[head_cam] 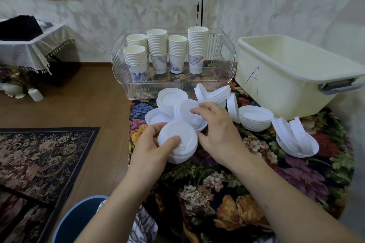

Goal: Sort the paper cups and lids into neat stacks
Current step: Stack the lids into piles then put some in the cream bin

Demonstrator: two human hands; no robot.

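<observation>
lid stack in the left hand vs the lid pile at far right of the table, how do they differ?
The left hand grips its lid stack, nested and aligned; the far-right lid pile lies untouched on the tablecloth. The held stack is compact; in the pile several lids stand on edge, splayed. Both are white plastic lids.

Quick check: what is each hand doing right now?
Left hand: grips a small stack of lids, thumb on top.
Right hand: open, fingers reaching onto a loose lid.
</observation>
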